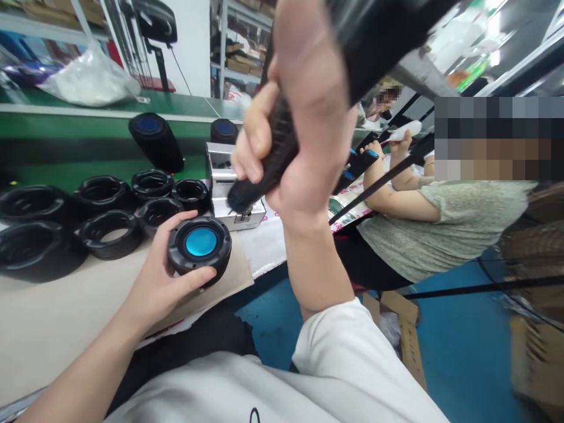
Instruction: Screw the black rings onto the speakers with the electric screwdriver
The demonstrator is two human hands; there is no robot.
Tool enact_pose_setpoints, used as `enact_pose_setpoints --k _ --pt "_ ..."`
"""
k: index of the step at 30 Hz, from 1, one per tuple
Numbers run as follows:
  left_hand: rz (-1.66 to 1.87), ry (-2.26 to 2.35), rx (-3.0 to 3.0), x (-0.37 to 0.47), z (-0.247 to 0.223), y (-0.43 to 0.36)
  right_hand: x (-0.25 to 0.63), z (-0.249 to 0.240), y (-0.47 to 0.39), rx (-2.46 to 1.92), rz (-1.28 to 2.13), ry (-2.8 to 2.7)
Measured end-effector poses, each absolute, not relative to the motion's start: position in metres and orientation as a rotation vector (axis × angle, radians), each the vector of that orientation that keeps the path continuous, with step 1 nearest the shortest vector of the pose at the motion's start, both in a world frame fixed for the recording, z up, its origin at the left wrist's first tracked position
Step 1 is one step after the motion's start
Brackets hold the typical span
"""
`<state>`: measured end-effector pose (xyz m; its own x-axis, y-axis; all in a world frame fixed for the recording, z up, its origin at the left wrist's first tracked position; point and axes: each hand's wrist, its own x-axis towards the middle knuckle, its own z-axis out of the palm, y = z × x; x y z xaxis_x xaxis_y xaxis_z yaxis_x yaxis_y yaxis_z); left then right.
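Observation:
My left hand (165, 267) curls around a round black speaker (221, 242) with a shiny blue disc in its face, keeping it upright at the bench edge. Raised close to the camera, my right hand (308, 117) is wrapped around the ribbed handle of a black power tool (379, 41). The tool's upper part is blurred and cut off by the frame, so its exact kind does not show. Left of the speaker stand several black ring-shaped housings (110, 235). A silver box (240, 218) sits just behind the speaker.
Two black cylindrical speakers (156, 141) stand by the green conveyor line (57, 126). A clear bag of white parts (90, 76) lies above them. At right, a co-worker in a grey-green top (476, 217) holds a white item. Open cardboard boxes (408, 335) are on the blue floor.

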<state>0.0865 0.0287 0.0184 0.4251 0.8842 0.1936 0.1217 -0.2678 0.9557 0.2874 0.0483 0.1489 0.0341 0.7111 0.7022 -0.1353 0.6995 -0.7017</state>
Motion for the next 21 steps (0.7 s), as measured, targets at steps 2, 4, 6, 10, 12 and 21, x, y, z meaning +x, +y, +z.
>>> enact_pose_setpoints --k 2,4,6,10,12,21 --pt "0.934 0.885 1.678 0.087 0.019 0.028 0.302 0.137 0.056 -0.617 0.58 -1.237" --pt "0.919 0.897 1.674 0.086 0.018 0.028 0.309 0.122 0.061 -0.722 0.519 -1.072" --pt "0.916 0.894 1.689 0.085 0.017 0.028 0.31 0.109 0.066 -0.765 0.538 -1.003" --pt "0.939 0.89 1.733 0.083 0.014 0.029 0.31 0.096 0.075 -0.767 0.599 -0.989" --pt "0.936 0.879 1.743 0.082 0.012 0.029 0.312 0.092 0.076 -0.768 0.629 -0.993" --pt "0.945 0.821 1.667 0.086 0.009 0.028 0.296 0.15 0.04 -0.532 0.676 -1.11"
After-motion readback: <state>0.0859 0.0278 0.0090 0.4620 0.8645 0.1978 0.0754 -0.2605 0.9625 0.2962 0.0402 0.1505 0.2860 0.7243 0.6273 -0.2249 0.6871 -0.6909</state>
